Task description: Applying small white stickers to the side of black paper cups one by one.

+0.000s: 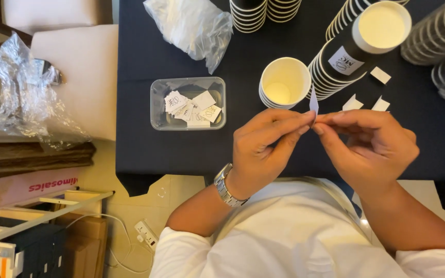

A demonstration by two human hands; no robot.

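Two hands — left hand (263,149) | right hand (372,146) | pinch sticker (313,103) between fingertips

You are looking at: dark table (145,149) spanning twelve o'clock; cream chair (86,77) sitting at ten; beige floor tiles (130,216) showing at seven.

A plain white short-sleeved cotton shirt (289,242) covers the person; a silver metal link-band wristwatch (224,186) circles the left wrist.

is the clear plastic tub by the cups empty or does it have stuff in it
Not empty. The lidless clear plastic tub holds a loose pile of small white paper stickers covering much of its bottom.
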